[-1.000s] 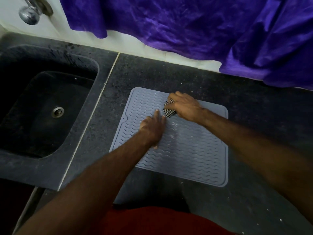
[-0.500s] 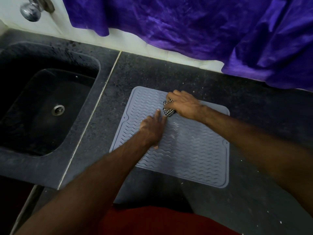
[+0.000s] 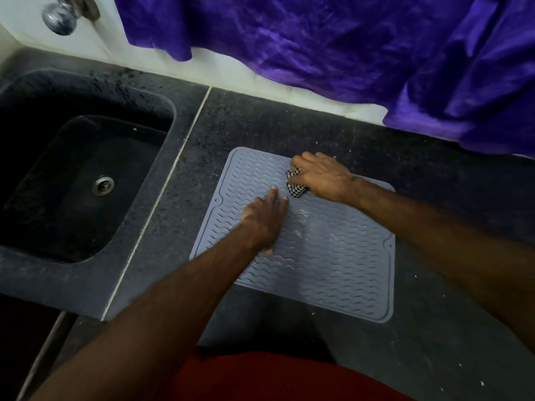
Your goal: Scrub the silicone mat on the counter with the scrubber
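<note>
counter (image 3: 289,125) bears flat mat (image 3: 333,256), right hand (image 3: 321,176) gripping scrubber (image 3: 295,188).

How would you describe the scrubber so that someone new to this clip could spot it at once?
Start from the grey silicone mat lying on the dark counter right of the sink. Near the mat's far edge, the right hand presses a small wad under its fingers. That scrubber is the only black-and-white checked thing there.
</note>
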The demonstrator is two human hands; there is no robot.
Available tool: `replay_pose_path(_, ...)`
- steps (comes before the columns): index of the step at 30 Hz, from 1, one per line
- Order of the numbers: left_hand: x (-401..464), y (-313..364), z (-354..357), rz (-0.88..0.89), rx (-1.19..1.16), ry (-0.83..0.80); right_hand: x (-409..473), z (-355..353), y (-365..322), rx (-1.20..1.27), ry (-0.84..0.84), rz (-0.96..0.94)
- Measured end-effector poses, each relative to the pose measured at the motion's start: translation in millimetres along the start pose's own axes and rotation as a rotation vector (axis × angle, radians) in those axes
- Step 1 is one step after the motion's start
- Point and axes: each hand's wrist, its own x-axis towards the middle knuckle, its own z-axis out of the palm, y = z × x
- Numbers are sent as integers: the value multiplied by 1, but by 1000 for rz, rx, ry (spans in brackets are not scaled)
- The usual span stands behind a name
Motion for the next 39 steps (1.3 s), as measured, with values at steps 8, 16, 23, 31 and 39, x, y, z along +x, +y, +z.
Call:
replay_pose_path(8,1,0,0,0,0,-7,-9,0,17,141,-48,67)
replay_pose_path(16,1,0,0,-1,3,-3,-6,3,5,-4,-2,-47)
replay_pose_path(23,0,-1,1,6,7,5,-15,7,17,-20,-18,-53)
replay_pose_path(31,0,0,1,6,12,5,-44,40,11,683,140,290)
replay_pose_path(39,0,1,0,4,26,7,-42,36,-1,749,129,435)
